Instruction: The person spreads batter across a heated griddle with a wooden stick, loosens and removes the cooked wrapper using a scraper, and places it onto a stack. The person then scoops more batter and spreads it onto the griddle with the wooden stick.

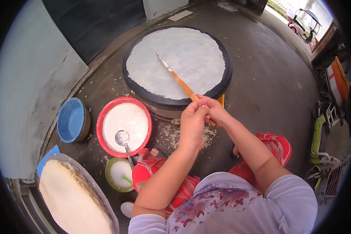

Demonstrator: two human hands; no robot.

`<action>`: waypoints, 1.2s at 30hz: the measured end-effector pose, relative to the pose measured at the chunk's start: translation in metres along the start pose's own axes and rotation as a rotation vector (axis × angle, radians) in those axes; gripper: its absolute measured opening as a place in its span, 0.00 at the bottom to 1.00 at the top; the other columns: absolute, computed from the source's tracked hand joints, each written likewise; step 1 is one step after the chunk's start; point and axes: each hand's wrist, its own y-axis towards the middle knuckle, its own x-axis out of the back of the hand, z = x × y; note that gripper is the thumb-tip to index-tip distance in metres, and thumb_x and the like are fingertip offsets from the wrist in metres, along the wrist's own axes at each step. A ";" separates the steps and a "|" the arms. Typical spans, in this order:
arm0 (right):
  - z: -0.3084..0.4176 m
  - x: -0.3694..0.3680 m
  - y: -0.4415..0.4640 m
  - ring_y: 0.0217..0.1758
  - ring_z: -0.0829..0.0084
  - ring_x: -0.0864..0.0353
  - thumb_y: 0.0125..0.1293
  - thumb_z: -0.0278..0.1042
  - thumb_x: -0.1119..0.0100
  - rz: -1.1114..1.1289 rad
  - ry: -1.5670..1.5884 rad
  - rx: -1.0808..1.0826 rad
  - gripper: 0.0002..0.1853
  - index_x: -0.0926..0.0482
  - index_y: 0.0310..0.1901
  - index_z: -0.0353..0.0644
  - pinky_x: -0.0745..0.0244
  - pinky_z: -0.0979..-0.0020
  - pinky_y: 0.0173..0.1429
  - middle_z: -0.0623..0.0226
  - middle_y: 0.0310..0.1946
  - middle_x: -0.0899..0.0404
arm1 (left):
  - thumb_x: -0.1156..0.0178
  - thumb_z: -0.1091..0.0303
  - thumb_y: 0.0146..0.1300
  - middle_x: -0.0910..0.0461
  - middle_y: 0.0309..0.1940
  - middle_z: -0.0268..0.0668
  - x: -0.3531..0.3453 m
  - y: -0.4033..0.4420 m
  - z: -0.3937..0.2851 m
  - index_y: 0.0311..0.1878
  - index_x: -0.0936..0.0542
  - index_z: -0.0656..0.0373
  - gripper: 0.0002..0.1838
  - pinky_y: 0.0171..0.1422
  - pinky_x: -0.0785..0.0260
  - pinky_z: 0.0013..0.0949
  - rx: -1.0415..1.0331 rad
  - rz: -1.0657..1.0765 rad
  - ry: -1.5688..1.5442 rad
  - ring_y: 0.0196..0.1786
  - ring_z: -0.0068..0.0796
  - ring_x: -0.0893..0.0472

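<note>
My right hand [213, 110] is closed around the near end of a long, thin orange-brown scraper [183, 84]. Its tip is smeared with white batter and points away from me over the griddle. My left hand [194, 120] is closed beside it, meeting the right hand at the handle end; the exact grip of its fingers is partly hidden. Beyond both hands, a broad sheet of pale batter [183, 46] covers most of the round black griddle [227, 64], thin and spread almost to the rim.
To the left are a red basin [101, 128] of white batter with a ladle [123, 138], a blue basin [71, 121] and a green bowl [112, 183] of white liquid. Stacked thin pancakes [68, 199] lie at lower left. Crumbs [208, 136] litter the floor.
</note>
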 end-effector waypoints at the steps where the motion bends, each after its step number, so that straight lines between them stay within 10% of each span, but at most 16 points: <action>1: -0.007 0.003 0.020 0.25 0.83 0.29 0.63 0.23 0.56 -0.026 -0.111 -0.010 0.29 0.48 0.66 0.41 0.33 0.81 0.22 0.66 0.33 0.28 | 0.47 0.72 0.56 0.26 0.39 0.34 0.002 0.002 0.002 0.47 0.27 0.65 0.14 0.46 0.34 0.24 -0.006 0.008 -0.002 0.41 0.19 0.27; 10: 0.023 -0.029 0.120 0.19 0.82 0.37 0.67 0.29 0.67 -0.039 -0.035 -0.027 0.22 0.41 0.64 0.46 0.36 0.81 0.21 0.66 0.34 0.25 | 0.47 0.72 0.57 0.26 0.40 0.32 0.003 0.004 -0.002 0.47 0.27 0.64 0.14 0.45 0.36 0.24 -0.038 -0.039 -0.056 0.44 0.19 0.28; 13: 0.022 -0.039 0.149 0.23 0.76 0.29 0.65 0.28 0.64 -0.105 -0.259 -0.076 0.23 0.41 0.63 0.46 0.31 0.75 0.25 0.63 0.35 0.25 | 0.47 0.72 0.57 0.26 0.41 0.33 0.005 0.003 -0.004 0.47 0.27 0.64 0.14 0.46 0.36 0.25 -0.024 -0.042 -0.054 0.44 0.20 0.28; 15: 0.010 -0.043 0.174 0.32 0.68 0.21 0.63 0.31 0.61 -0.274 -1.220 0.385 0.23 0.37 0.62 0.48 0.27 0.68 0.30 0.58 0.36 0.24 | 0.47 0.72 0.57 0.26 0.42 0.33 0.006 0.004 -0.005 0.47 0.27 0.64 0.14 0.46 0.35 0.25 0.009 -0.060 -0.062 0.44 0.20 0.28; 21: 0.047 -0.036 0.172 0.38 0.56 0.21 0.57 0.28 0.56 -0.525 -1.506 0.209 0.25 0.34 0.59 0.46 0.27 0.61 0.41 0.50 0.35 0.22 | 0.47 0.72 0.57 0.26 0.42 0.33 0.009 0.000 -0.013 0.47 0.27 0.64 0.14 0.47 0.35 0.25 -0.014 -0.059 -0.086 0.45 0.20 0.28; 30: 0.007 -0.018 0.139 0.32 0.57 0.21 0.59 0.33 0.54 -0.323 -0.596 0.231 0.20 0.27 0.54 0.47 0.29 0.64 0.35 0.50 0.31 0.22 | 0.46 0.72 0.56 0.26 0.41 0.33 0.014 -0.003 -0.015 0.47 0.27 0.65 0.14 0.47 0.35 0.25 -0.028 -0.057 -0.082 0.44 0.21 0.27; 34: -0.007 -0.015 0.107 0.26 0.66 0.22 0.59 0.33 0.54 -0.330 -0.889 0.348 0.19 0.27 0.53 0.46 0.31 0.70 0.30 0.50 0.28 0.22 | 0.46 0.73 0.56 0.26 0.41 0.34 0.013 -0.005 -0.014 0.46 0.27 0.64 0.14 0.47 0.35 0.25 -0.018 -0.041 -0.087 0.44 0.21 0.27; 36: -0.015 -0.011 0.101 0.25 0.68 0.23 0.60 0.32 0.55 0.065 -0.429 0.177 0.19 0.27 0.53 0.44 0.32 0.71 0.29 0.49 0.28 0.22 | 0.46 0.73 0.56 0.26 0.41 0.34 0.013 -0.005 -0.014 0.46 0.26 0.64 0.14 0.46 0.34 0.25 -0.032 -0.052 -0.082 0.44 0.21 0.27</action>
